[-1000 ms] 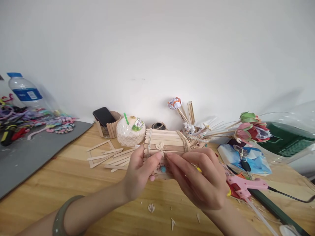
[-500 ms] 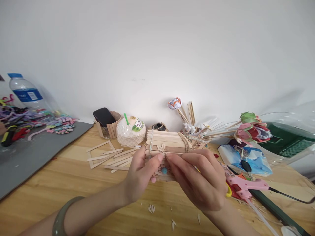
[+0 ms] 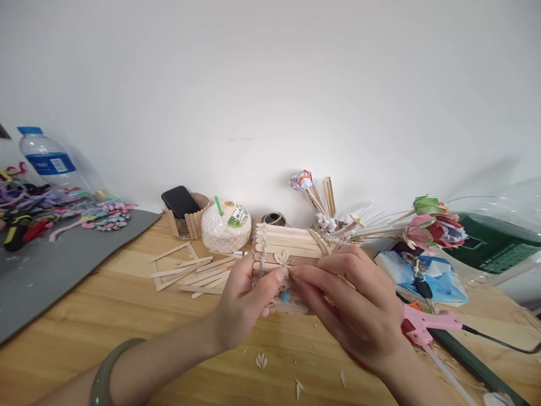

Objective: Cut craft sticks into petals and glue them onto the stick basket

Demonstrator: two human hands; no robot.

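Note:
A small box of craft sticks (image 3: 291,237) is held up in front of me, with glittery string down its left side and twine round its right. My left hand (image 3: 249,299) is closed around the box's left end, its thumb pressed on the front face. Pale wooden petals form a flower (image 3: 282,259) on that face, just above the thumb tip. My right hand (image 3: 355,299) pinches a small wooden petal at the flower's base; the fingers mostly hide it. Below sits a blue pom-pom (image 3: 284,296), and a pink pom-pom (image 3: 265,311) shows beside my left hand.
Loose craft sticks (image 3: 207,276) lie left of the box, before a wrapped coconut (image 3: 226,228) and a phone (image 3: 180,202) in a stick holder. At right are a pink glue gun (image 3: 426,324) and paper flowers (image 3: 435,228). Wooden petals (image 3: 261,361) lie on the table (image 3: 190,366).
The box and both hands have shifted slightly right and down in view. My right hand has turned a little, its fingertips still at the flower's base.

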